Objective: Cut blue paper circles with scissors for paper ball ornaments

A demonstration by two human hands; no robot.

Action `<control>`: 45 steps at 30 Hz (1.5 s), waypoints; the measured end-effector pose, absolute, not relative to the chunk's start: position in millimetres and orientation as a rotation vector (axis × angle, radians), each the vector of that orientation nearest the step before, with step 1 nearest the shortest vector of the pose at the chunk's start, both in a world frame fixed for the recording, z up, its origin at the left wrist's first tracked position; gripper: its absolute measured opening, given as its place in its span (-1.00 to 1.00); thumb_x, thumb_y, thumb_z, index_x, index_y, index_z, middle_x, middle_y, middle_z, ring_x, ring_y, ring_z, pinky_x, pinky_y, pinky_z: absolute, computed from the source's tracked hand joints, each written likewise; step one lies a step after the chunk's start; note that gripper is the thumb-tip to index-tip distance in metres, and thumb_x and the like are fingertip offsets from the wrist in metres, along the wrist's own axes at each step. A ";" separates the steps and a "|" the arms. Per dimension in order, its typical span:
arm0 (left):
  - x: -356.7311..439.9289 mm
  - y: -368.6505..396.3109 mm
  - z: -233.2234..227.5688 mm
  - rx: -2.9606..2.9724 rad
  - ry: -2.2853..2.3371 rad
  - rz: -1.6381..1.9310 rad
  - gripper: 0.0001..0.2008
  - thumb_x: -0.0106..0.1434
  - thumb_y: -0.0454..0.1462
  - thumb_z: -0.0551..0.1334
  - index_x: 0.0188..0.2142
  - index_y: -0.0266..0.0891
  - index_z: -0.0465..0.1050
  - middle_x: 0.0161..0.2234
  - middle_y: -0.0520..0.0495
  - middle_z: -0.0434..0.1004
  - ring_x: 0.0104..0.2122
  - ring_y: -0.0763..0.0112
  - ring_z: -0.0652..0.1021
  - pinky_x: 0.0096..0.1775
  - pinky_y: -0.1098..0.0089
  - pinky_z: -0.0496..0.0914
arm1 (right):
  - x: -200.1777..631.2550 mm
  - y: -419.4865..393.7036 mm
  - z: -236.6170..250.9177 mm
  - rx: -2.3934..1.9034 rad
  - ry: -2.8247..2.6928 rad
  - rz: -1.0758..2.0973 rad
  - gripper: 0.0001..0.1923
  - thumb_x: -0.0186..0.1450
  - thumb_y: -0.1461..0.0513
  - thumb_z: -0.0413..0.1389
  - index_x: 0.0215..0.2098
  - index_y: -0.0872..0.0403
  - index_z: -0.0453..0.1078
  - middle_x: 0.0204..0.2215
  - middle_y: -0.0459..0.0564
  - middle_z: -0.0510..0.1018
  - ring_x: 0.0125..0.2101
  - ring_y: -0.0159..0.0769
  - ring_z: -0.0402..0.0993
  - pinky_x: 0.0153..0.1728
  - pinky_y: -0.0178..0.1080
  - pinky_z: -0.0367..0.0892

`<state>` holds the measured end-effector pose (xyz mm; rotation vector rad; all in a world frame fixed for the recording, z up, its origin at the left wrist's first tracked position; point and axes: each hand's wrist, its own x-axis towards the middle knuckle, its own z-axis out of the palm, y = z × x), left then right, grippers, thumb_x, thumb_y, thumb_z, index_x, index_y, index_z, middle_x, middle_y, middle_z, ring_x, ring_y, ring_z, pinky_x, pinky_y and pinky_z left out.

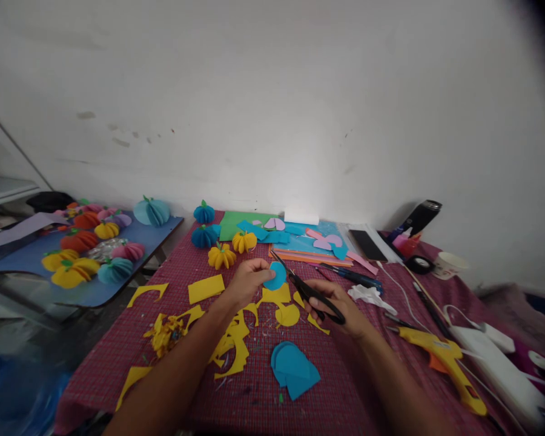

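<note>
Scissors (pixel 305 289) fill the right hand (pixel 341 304), centre of frame, just beside the blue disc (pixel 277 277) — pinched by its left edge in the left hand (pixel 249 281). A loose pinch could let it twist; scissors straying left could nick that hand.

And what a crowded table (pixel 95 375)! A red checked cloth (pixel 345 381) covers it, yellow paper scraps (pixel 236 348) strewn across the middle, blue paper pieces (pixel 295 370) overlapping near the front edge. Over right, a yellow glue gun (pixel 442 352) and a cup (pixel 449 264); at the back, green paper (pixel 236 224) beside blue and yellow paper pumpkins (pixel 221 257). Far left, a blue table (pixel 157 238) bears a colourful cluster of pumpkins (pixel 79 241).
</note>
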<state>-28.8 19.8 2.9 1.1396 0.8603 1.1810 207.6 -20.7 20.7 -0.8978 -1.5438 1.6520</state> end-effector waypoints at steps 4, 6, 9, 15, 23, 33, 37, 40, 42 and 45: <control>-28.4 20.3 2.1 1.131 0.872 1.179 -0.76 0.01 -0.21 0.35 -0.53 -0.26 0.31 -0.58 0.09 0.30 -0.59 0.58 0.30 -0.50 0.50 0.16 | 207.8 -20.9 21.7 -0.920 -1.548 1.667 -0.68 0.21 0.12 0.23 -0.13 0.13 0.43 -0.51 -0.08 0.47 -0.61 -0.48 0.34 -0.62 -0.45 0.21; -28.6 20.9 1.3 1.129 0.877 1.184 -0.76 0.01 -0.21 0.35 -0.53 -0.26 0.31 -0.58 0.10 0.30 -0.59 0.58 0.29 -0.51 0.50 0.16 | 208.1 -21.2 22.4 -0.920 -1.544 1.658 -0.67 0.21 0.12 0.23 -0.13 0.13 0.43 -0.52 -0.08 0.46 -0.60 -0.48 0.34 -0.61 -0.44 0.22; -29.1 21.4 0.5 1.137 0.876 1.197 -0.76 0.01 -0.21 0.35 -0.53 -0.26 0.31 -0.58 0.10 0.30 -0.58 0.58 0.29 -0.50 0.50 0.16 | 208.5 -21.3 22.9 -0.901 -1.551 1.614 -0.67 0.20 0.13 0.24 -0.13 0.14 0.42 -0.49 -0.07 0.46 -0.57 -0.46 0.35 -0.58 -0.42 0.24; -28.7 20.3 2.4 1.126 0.870 1.203 -0.76 0.01 -0.21 0.35 -0.52 -0.26 0.32 -0.57 0.09 0.31 -0.58 0.57 0.30 -0.50 0.49 0.17 | 208.8 -20.8 21.8 -0.915 -1.571 1.618 -0.68 0.22 0.12 0.22 -0.13 0.13 0.42 -0.48 -0.07 0.46 -0.57 -0.45 0.34 -0.58 -0.42 0.23; -28.8 20.4 2.3 1.132 0.878 1.189 -0.76 0.01 -0.20 0.36 -0.52 -0.27 0.33 -0.57 0.09 0.31 -0.57 0.57 0.30 -0.49 0.49 0.17 | 210.2 -20.2 20.3 -0.936 -1.580 1.614 -0.66 0.21 0.11 0.23 -0.12 0.12 0.43 -0.49 -0.09 0.43 -0.57 -0.46 0.34 -0.58 -0.42 0.23; -28.2 19.0 4.4 1.117 0.866 1.199 -0.74 0.00 -0.18 0.36 -0.53 -0.26 0.31 -0.58 0.09 0.29 -0.59 0.58 0.29 -0.51 0.49 0.17 | 207.4 -21.7 19.7 -0.962 -1.548 1.638 -0.66 0.21 0.07 0.23 -0.16 0.13 0.43 -0.50 -0.09 0.44 -0.60 -0.46 0.34 -0.60 -0.42 0.24; -28.4 19.5 4.6 1.105 0.868 1.188 -0.74 0.00 -0.19 0.36 -0.53 -0.26 0.30 -0.58 0.09 0.30 -0.60 0.58 0.29 -0.52 0.50 0.16 | 206.1 -21.9 20.4 -0.968 -1.547 1.635 -0.65 0.20 0.06 0.23 -0.17 0.14 0.43 -0.52 -0.09 0.44 -0.61 -0.46 0.33 -0.62 -0.43 0.23; -28.8 19.6 4.6 1.096 0.855 1.188 -0.75 0.00 -0.20 0.36 -0.53 -0.26 0.32 -0.58 0.09 0.32 -0.60 0.59 0.30 -0.52 0.50 0.17 | 206.5 -22.0 20.5 -0.982 -1.543 1.632 -0.64 0.19 0.06 0.24 -0.17 0.14 0.43 -0.53 -0.09 0.43 -0.62 -0.46 0.32 -0.64 -0.43 0.21; -29.1 19.4 4.8 1.094 0.854 1.182 -0.76 -0.01 -0.20 0.36 -0.53 -0.27 0.34 -0.58 0.09 0.33 -0.60 0.58 0.32 -0.51 0.50 0.18 | 207.3 -22.2 20.6 -0.996 -1.535 1.632 -0.63 0.19 0.05 0.24 -0.16 0.14 0.44 -0.55 -0.09 0.43 -0.63 -0.46 0.31 -0.66 -0.43 0.20; -29.2 18.4 5.9 1.089 0.854 1.170 -0.76 -0.01 -0.20 0.37 -0.53 -0.27 0.35 -0.57 0.08 0.35 -0.59 0.58 0.33 -0.50 0.49 0.19 | 208.5 -22.9 21.0 -0.998 -1.529 1.614 -0.59 0.17 0.05 0.25 -0.13 0.15 0.44 -0.56 -0.10 0.42 -0.64 -0.46 0.30 -0.67 -0.43 0.21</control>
